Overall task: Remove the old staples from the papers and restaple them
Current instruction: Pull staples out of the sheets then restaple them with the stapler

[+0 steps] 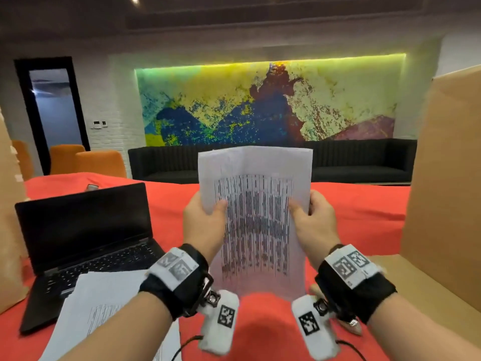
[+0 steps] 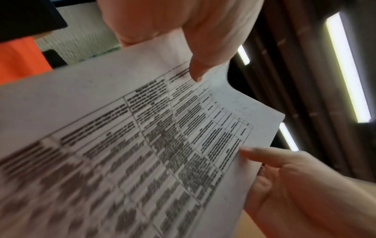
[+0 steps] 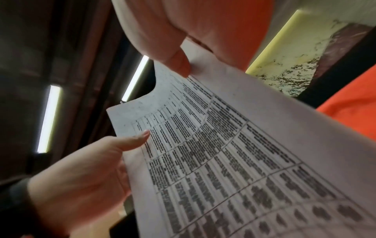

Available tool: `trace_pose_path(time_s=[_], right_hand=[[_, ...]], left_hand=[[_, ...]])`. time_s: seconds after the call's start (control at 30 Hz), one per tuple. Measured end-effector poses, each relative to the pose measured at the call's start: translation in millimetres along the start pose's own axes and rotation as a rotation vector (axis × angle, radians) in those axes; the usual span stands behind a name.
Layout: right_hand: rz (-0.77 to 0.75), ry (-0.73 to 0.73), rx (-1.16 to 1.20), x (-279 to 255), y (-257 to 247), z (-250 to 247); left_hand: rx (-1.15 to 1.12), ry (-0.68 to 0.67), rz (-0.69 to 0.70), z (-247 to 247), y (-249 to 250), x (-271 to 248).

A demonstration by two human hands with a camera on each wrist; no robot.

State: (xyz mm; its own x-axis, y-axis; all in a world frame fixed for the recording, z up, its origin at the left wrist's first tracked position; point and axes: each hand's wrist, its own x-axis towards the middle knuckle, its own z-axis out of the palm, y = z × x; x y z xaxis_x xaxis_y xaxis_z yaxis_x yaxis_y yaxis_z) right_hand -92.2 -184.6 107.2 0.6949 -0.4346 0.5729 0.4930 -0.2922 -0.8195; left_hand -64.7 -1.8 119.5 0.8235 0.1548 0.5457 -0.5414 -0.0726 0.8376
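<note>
Papers — printed sheets with a ruled table of text, held upright in the air above the table, well clear of its red cloth. No staple discernible in any view; print blurred.

Left hand — gripping the left edge of the papers, thumb laid across the printed face, remaining digits behind the sheets. Wrist band with square markers.

Right hand — gripping the right edge likewise, thumb on the front, the rest behind. Same band and markers.

Second set of sheets — lying flat at lower left of the table, overlapping the front of the laptop.

Laptop — black, lid up, screen dark, left of the hands.

Cardboard box — tall brown panel at the right edge.

Beyond the table: black sofa, orange chairs, multicoloured wall mural.
</note>
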Motion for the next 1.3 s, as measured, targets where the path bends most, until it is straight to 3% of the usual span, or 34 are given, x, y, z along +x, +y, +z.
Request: trace_pose_path(time_s=[0.13,0.23,0.33,0.43,0.53,0.67,0.77,0.83,0.93,1.03,1.13,1.2,1.3], right_hand=[[0.151,-0.122,-0.116,-31,26,-1],[0.32,-0.294,-0.246,-35,61,-5],[0.368,-0.307,-0.4,-5,87,0],[0.403,-0.279,-0.711,26,113,9],[0.53,-0.461,-0.984,34,140,23],[0.62,-0.717,-1.062,28,156,34],[0.616,-0.717,-1.107,26,163,36],[0.643,-0.642,-1.098,26,163,33],[0.589,-0.465,-0.794,28,148,24],[0.45,-0.142,-0.245,34,111,14],[0.449,0.095,0.393,36,64,-3],[0.489,0.104,0.64,32,32,-17],[0.425,-0.039,0.663,16,0,-27]], left_hand=[[0.116,-0.022,-0.104,-3,-25,-19],[0.126,-0.044,-0.173,-9,-42,-15],[0.141,-0.038,-0.242,-16,-50,4],[0.149,-0.069,-0.282,-22,-62,23],[0.118,-0.089,-0.31,-28,-75,36],[0.123,-0.117,-0.322,-34,-92,44],[0.115,-0.122,-0.341,-41,-98,47],[0.11,-0.117,-0.347,-43,-99,47],[0.097,-0.108,-0.354,-44,-92,43],[0.082,-0.104,-0.342,-48,-78,35],[0.061,-0.115,-0.327,-48,-64,22],[0.065,-0.122,-0.287,-48,-53,12],[0.086,-0.12,-0.254,-46,-42,0]])
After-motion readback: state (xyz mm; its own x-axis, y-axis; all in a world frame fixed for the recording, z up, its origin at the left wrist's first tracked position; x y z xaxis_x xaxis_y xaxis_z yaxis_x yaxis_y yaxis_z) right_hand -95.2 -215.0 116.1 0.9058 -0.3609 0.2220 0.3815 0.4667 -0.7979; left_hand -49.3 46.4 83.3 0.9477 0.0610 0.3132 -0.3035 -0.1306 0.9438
